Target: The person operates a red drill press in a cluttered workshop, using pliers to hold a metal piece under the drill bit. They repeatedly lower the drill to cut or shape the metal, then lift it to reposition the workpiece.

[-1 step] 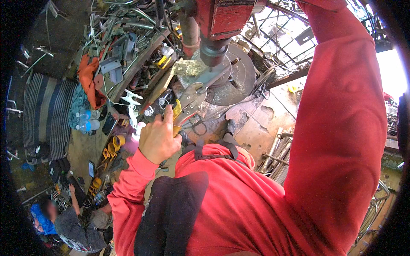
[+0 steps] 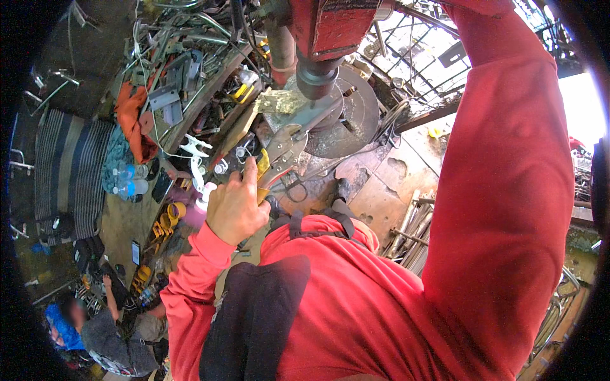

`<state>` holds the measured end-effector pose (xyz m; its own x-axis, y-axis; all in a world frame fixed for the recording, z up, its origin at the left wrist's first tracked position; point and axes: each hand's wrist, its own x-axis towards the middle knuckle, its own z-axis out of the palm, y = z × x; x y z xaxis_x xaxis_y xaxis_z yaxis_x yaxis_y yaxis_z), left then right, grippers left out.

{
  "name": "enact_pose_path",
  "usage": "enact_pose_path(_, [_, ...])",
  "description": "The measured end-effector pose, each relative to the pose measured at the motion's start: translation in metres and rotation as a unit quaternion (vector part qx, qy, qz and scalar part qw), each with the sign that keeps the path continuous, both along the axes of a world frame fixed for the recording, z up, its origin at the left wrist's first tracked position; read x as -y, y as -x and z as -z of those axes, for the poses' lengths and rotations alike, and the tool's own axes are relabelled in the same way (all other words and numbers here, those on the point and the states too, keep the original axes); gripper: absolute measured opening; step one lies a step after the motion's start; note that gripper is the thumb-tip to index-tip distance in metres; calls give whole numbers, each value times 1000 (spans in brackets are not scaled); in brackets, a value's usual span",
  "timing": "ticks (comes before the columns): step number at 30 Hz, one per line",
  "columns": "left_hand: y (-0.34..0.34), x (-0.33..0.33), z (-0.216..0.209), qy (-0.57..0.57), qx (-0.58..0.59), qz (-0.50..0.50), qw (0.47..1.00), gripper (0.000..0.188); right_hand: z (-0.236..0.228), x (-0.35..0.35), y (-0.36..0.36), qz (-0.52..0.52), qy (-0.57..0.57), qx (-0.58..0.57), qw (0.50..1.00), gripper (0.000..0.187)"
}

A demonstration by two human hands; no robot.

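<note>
My left hand [image 2: 237,206] is closed around the yellow handles of a pair of pliers [image 2: 284,154], with the index finger stretched along one handle. The pliers' jaws grip a flat grey metal piece [image 2: 312,117] below the chuck [image 2: 316,79] of a red drill press [image 2: 338,28]. The chuck's lower end meets that piece, but the drill bit itself does not show clearly. Under it is a round metal table [image 2: 358,117] with slots. My right arm, in a red sleeve, reaches up past the top edge; its hand is outside the picture.
A wooden block [image 2: 279,101] sits beside the metal piece. Scrap metal parts [image 2: 181,79] heap up at upper left, near an orange cloth [image 2: 131,117]. A white clamp lamp [image 2: 196,147] and water bottles [image 2: 132,187] stand left. Another person [image 2: 121,340] sits at lower left.
</note>
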<state>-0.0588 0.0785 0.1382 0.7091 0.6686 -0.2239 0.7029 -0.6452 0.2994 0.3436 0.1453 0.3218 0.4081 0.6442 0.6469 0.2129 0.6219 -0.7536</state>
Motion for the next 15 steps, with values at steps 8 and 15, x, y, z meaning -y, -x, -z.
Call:
enact_pose_path(8, [0, 0, -2, -7, -11, 1, 1000, 83, 0, 0, 1, -9, -6, -13, 1000, 24])
enact_pose_path(15, [1, -2, 0, -14, 6, 13, 1000, 83, -1, -1, 1, -16, -11, -23, 1000, 24])
